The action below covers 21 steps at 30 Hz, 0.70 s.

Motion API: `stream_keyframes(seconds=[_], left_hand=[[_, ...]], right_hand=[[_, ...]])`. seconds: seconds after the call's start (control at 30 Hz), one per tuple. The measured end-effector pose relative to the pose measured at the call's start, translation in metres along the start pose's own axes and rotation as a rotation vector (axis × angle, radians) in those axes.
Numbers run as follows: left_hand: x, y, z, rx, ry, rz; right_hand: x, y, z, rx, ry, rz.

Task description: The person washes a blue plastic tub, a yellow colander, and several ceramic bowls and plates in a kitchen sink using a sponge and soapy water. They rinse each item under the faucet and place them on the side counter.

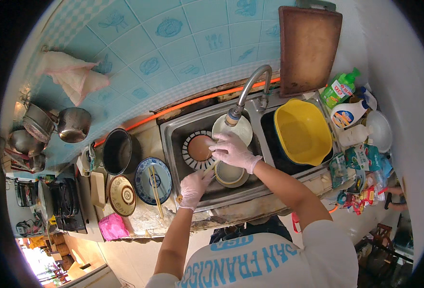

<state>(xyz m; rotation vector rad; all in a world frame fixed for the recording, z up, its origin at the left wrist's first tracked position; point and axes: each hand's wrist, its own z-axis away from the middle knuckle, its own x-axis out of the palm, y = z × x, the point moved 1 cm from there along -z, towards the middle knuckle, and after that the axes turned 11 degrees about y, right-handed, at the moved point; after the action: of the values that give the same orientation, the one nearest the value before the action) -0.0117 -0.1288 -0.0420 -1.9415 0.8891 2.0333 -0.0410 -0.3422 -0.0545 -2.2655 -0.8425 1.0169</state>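
Both my hands wear thin translucent gloves over the left basin of a steel double sink (212, 208). My left hand (194, 188) is closed around a slim pale utensil, perhaps wooden, whose type is unclear. My right hand (235, 152) is under the faucet (249, 86), fingers bent near the utensil's far end; whether it grips anything is hidden. Below the hands lie a bowl with a black-and-white striped rim (188, 155), holding brownish liquid or having a brownish inside, a pale round bowl (247, 132) and a smaller yellowish-rimmed bowl (230, 174).
A yellow plastic basin (304, 133) sits over the right basin. Left on the counter are a dark pot (117, 151), a brown-patterned plate or lid (117, 194), and a blue-and-white plate (143, 183) with chopsticks (155, 190) across it. Bottles, including a green pump bottle (338, 90), crowd the right.
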Motion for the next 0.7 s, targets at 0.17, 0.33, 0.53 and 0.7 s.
stream_keyframes(seconds=[0.17,0.33,0.53,0.7], left_hand=[[-0.013,0.005,0.005,-0.053,-0.05,0.039],[-0.014,0.005,0.012,-0.061,0.056,0.045],[-0.015,-0.008,0.017,0.055,0.191,-0.099],[-0.014,-0.016,0.005,0.061,0.273,-0.112]], right_hand=[[0.005,0.028,-0.003,0.514,-0.029,-0.115],[-0.006,0.042,-0.014,1.109,-0.035,-0.364],[-0.015,0.083,0.005,1.286,0.165,-1.043],[-0.02,0.1,0.013,1.047,0.172,-1.777]])
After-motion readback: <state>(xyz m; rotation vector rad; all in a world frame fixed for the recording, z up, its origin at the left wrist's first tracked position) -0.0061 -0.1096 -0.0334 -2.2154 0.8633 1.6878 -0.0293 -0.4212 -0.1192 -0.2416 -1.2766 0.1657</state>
